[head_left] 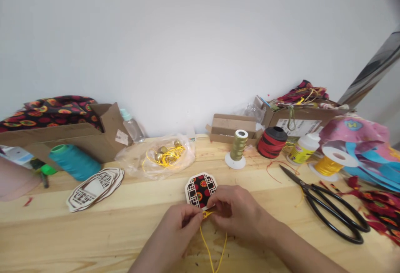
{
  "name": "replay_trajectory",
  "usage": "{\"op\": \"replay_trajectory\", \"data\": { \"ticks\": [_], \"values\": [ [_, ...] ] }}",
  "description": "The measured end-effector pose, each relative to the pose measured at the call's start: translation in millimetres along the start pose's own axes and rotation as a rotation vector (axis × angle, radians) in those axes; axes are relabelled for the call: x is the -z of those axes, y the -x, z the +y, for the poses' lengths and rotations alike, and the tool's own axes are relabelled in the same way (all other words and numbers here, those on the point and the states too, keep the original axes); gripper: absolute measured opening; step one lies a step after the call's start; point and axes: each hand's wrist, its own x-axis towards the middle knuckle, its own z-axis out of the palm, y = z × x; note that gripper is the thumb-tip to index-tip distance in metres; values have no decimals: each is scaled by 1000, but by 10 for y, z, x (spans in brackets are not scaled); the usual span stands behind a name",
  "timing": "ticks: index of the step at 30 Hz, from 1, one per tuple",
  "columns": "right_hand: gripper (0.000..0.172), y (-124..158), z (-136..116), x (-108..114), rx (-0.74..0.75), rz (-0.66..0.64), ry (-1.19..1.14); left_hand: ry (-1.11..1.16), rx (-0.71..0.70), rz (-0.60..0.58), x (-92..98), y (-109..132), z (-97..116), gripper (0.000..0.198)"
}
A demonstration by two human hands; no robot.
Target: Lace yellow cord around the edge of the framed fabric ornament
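Head view: both hands [179, 227] [239, 208] pinched on yellow cord [205, 214] at plaque [202, 183] edge, tabletop [275, 198] between them and scissors [307, 186].

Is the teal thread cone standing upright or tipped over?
Tipped: the teal thread cone lies slanted on its side, its green-rimmed end toward the left, whereas the olive spool stands on its base.

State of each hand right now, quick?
Left hand: closed, pinching the yellow cord.
Right hand: closed, fingertips on the same cord, at the patterned ornament's lower edge.
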Motion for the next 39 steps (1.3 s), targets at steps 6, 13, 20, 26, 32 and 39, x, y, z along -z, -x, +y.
{"op": "replay_trajectory", "data": {
  "ticks": [6, 13, 20, 26, 32, 39],
  "values": [
    [17, 15, 52, -37, 67, 7, 67, 27, 17, -16, 12, 7, 23, 32],
    [10, 3, 56, 9, 86, -36, 102, 0, 33, -82, 41, 1, 26, 27],
    [10, 11, 92, 1, 101, -36, 97, -30, 42, -88, 47, -10, 27, 20],
    [11, 9, 73, 6, 117, -39, 100, -21, 55, -90, 41, 20, -4, 18],
    [11, 16, 69, -13, 145, -63, 129, 16, 53, -94, 56, -14, -37, 19],
    [13, 21, 103, -34, 201, -62, 243, 43, -21, -28, 73, -42, -29, 16]
  ]
}}
